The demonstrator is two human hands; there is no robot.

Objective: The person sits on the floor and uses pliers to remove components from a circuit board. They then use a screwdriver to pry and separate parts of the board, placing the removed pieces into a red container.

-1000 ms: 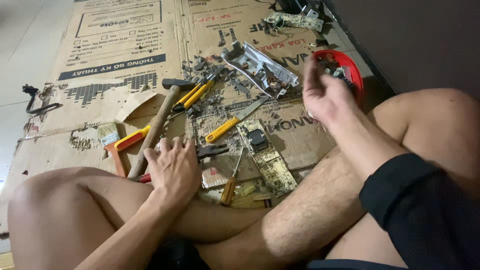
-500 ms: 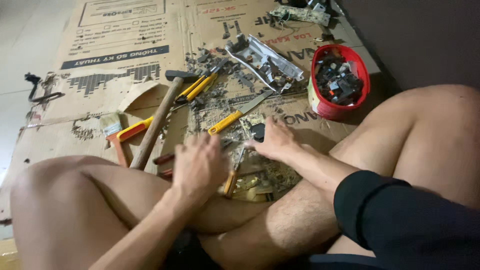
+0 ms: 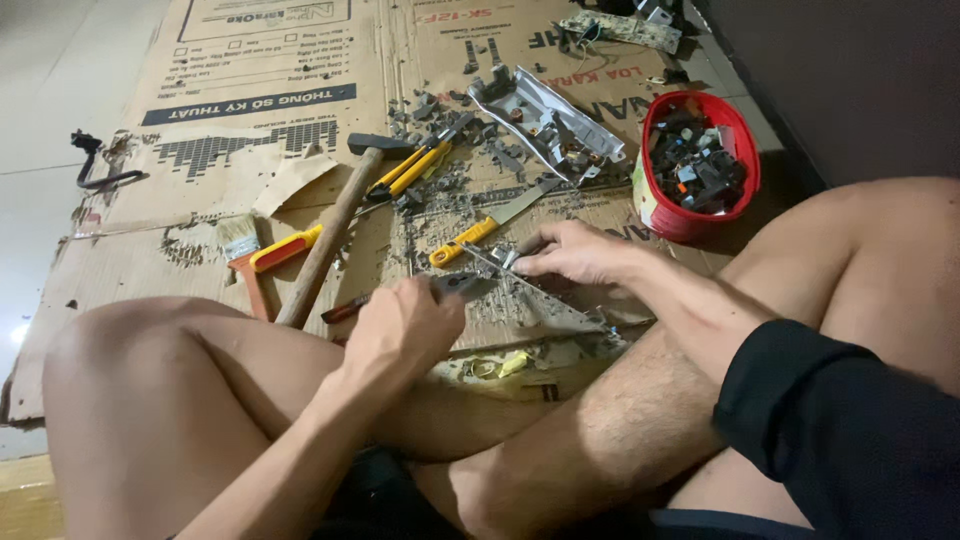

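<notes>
The left hand is curled shut around a dark-handled hand tool, its grey tip poking out past the knuckles towards the middle of the mat, while the right hand lies flatter, its fingers pinched together on the near end of a long grey metal strip that slants across the cardboard between the person's bare legs. The two hands sit near each other but apart, the tool tip just beside the strip; whether it touches cannot be told. Everything rests on a flattened brown cardboard box spread on the floor, printed with a dark blue banner and blocks of blue and red lettering near its far edge, its left side torn and peeling. Left of the hands lie a wooden-handled hammer, a small paintbrush with an orange and yellow handle, and yellow-handled pliers. A yellow-handled flat blade lies just beyond the right hand. Farther off sit a bent silver metal housing amid grey debris and a round red plastic tub filled with small dark parts.
</notes>
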